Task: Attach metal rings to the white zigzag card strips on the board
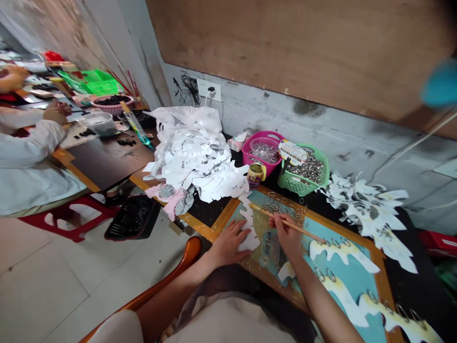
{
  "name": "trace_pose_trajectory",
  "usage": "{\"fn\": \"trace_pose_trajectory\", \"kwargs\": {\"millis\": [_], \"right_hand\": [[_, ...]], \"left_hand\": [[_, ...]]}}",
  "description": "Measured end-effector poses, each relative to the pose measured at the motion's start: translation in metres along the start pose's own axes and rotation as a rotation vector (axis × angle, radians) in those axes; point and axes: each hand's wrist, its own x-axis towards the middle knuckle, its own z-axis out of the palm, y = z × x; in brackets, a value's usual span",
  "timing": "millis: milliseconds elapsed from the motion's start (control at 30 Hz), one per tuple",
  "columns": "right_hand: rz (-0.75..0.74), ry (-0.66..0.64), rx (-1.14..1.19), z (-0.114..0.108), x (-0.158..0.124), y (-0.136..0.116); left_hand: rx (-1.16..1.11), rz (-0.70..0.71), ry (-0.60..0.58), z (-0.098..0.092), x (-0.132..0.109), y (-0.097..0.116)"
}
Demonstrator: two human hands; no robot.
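Black counter with teal mat: at its left side, one jagged white cutout, pressed flat under your spread left hand; one wooden-handled brush, pinched in your right hand, apparently for coating, your next stroke calling for steady hold-down.

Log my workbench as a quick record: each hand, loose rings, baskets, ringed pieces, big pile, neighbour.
Left hand: spread on a white cut-out strip
Right hand: gripping a slim wooden stick, probably a brush
Loose rings: scattered beyond the right hand
Baskets: pink basket and green basket, both holding small metallic parts
Ringed pieces: white, yellow-tinged, to the right
Big pile: white cut-outs, partly bagged
Neighbour: pale sleeve, far left
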Motion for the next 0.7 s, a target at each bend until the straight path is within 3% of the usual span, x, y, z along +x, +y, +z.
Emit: {"fn": "trace_pose_trajectory", "kwargs": {"millis": [200,333,533,700], "right_hand": [[-0.350,-0.008,-0.330,0.001,-0.006,-0.011],[-0.491,-0.082,-0.416,0.003,-0.014,-0.016],[-0.625,-0.198,-0.571,0.005,-0.035,-0.014],[-0.591,-0.295,-0.637,0.002,-0.053,-0.019]], "left_hand": [[0.023,0.004,0.030,0.002,0.000,0.000],[0.025,-0.005,0.041,0.002,0.001,0.001],[0.036,-0.023,0.080,0.002,-0.001,0.003],[0.032,-0.037,0.094,0.001,0.000,0.005]]}}
